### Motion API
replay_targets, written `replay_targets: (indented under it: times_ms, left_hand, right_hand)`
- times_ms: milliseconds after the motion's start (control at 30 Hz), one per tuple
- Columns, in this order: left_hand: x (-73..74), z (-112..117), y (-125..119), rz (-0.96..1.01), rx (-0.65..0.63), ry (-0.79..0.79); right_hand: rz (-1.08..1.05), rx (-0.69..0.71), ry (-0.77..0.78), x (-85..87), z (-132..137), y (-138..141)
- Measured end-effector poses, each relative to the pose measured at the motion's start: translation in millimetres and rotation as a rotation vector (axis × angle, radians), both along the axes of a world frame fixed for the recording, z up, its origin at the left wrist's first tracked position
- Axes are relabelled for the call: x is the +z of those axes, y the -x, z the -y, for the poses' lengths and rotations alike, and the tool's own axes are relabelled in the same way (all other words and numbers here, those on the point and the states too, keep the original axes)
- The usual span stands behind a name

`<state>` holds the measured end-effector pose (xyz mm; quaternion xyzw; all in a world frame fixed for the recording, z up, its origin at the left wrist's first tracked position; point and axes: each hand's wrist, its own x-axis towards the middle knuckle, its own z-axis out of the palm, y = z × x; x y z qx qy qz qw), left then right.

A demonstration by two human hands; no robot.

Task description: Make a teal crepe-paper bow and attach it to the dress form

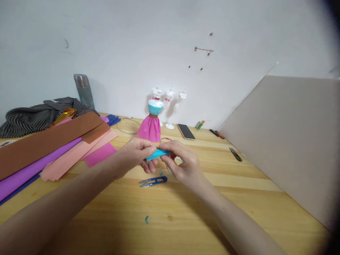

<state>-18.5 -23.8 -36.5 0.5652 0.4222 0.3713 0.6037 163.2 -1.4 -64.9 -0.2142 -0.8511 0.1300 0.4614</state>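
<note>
Both my hands meet above the middle of the wooden table (239, 198). My left hand (138, 152) pinches one end of a small folded strip of turquoise crepe paper (158, 153). My right hand (182, 161) grips its other end with curled fingers. Just below them blue-handled thread snips (153, 181) lie on the table. Behind the hands stands a small white mannequin (152, 120) in a pink paper skirt and a turquoise top.
Brown, purple, peach and pink crepe sheets (53, 148) lie at the left, with striped cloth (34, 115) and a grey flask (83, 91) behind. Two bare mannequins (172, 102), a phone (186, 131), a lighter (200, 124) and black snips (235, 154) stand near the wall. A grey board (292, 141) leans at right.
</note>
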Motion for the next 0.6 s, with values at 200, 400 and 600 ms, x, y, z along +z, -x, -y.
replay_targets:
  times_ms: [200,400,600]
  left_hand:
    - [0.7,1.2,-2.5,0.027,0.031,0.014]
    - [3.4,3.7,-5.8,0.013,0.098,0.057]
    - [-2.1,3.4,-1.5,0.097,0.054,0.005]
  right_hand:
    - [0.004,-0.032,0.005,0.6,-0.2,0.3]
    - [0.000,-0.030,0.003,-1.8,-1.4,0.5]
    - [0.005,-0.055,0.016,-3.6,-1.2,0.0]
